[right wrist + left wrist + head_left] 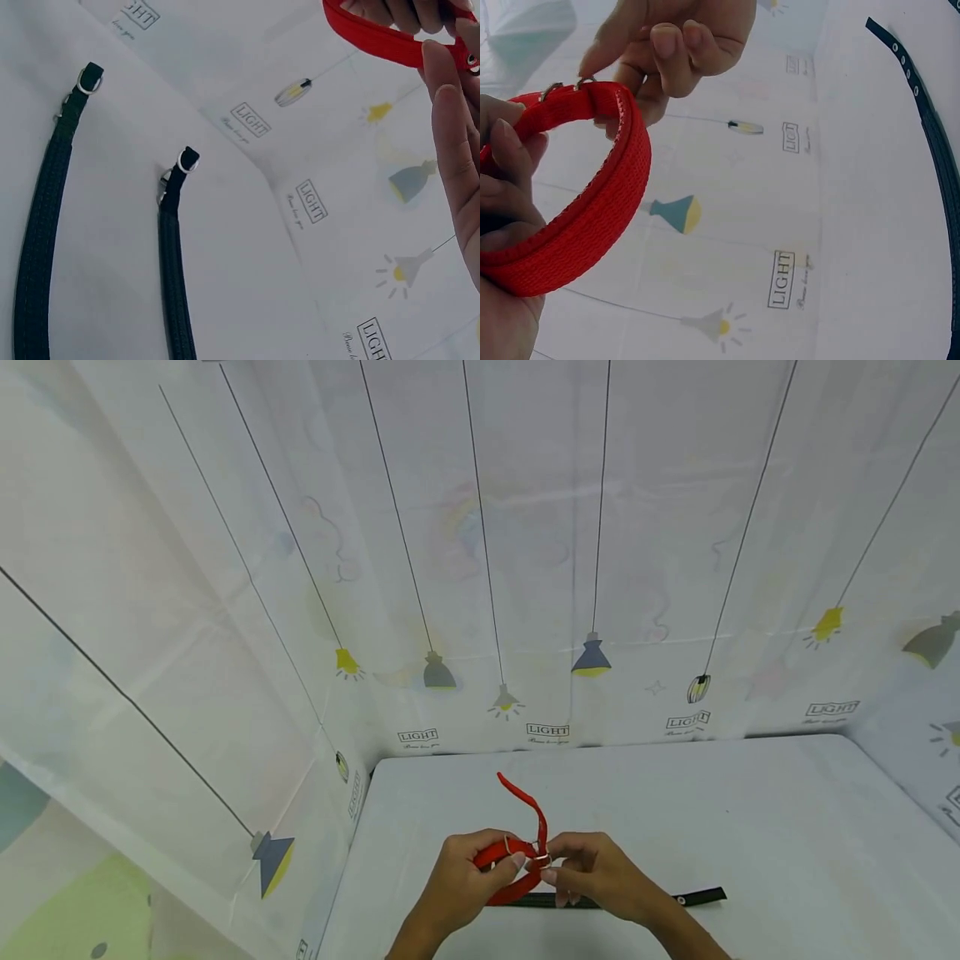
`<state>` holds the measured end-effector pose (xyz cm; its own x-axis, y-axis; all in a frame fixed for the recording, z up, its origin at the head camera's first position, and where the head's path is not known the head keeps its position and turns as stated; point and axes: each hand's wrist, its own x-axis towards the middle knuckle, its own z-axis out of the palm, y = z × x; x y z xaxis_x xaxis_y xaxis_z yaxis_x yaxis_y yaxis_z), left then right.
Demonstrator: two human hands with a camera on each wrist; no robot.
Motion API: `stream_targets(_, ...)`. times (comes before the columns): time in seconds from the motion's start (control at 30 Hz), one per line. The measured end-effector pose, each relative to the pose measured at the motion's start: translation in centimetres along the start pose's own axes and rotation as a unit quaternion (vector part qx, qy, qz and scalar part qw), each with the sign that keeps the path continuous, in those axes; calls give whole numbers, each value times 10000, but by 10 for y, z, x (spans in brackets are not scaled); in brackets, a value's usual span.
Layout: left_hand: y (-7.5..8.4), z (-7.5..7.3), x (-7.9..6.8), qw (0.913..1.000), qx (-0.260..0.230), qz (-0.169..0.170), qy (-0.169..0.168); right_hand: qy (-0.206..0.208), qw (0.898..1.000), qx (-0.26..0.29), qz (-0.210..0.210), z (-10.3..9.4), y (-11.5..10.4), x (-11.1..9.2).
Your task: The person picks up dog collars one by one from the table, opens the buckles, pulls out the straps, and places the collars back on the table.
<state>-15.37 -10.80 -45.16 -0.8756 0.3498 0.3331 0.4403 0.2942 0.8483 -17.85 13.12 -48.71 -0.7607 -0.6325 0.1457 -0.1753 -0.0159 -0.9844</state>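
A red collar [517,889] is bent into a loop in front of me, its narrow loose end sticking up. My left hand [467,878] grips the padded band, fingers curled round it. At the joined part, my right hand [596,870] pinches the collar by its metal fittings. In the left wrist view, the loop of the red collar [604,217] shows its stitched edge, with a metal ring [550,93] and the right hand's fingertips at a second metal piece. The right wrist view catches only part of the red collar [382,41].
A dark collar [701,897] lies on the white table [787,827] beneath the hands. Two dark collars, one farther left [39,247] and one nearer the middle [174,262], show metal rings in the right wrist view. A lamp-printed curtain [525,568] stands behind the table.
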Motion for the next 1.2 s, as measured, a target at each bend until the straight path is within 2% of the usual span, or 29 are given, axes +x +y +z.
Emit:
stream_targets(0.13,0,0,0,10000,-20,-75,25,91,9997,112,-217,4,0,0)
stream_targets(0.3,0,1,-1,9998,-91,-121,143,466,9981,-230,-321,12,-2,2)
stream_targets(0.57,2,3,-1,9983,-148,314,469,768,9958,-466,-193,16,-9,0)
stream_targets(0.7,5,3,-2,9984,-203,282,455,569,9983,93,-7,16,-8,-2)
stream_targets(0.8,7,3,-3,9983,-282,332,375,315,9974,642,-114,16,-6,-5)
stream_targets(0.87,8,2,-3,9978,-317,471,350,184,9955,859,-355,16,-3,-6)
stream_targets(0.97,8,2,-3,9965,-323,680,372,84,9926,1032,-635,16,-1,-7)
stream_targets(1.2,7,2,-6,9945,-405,906,335,130,9910,1041,-834,19,-2,-9)
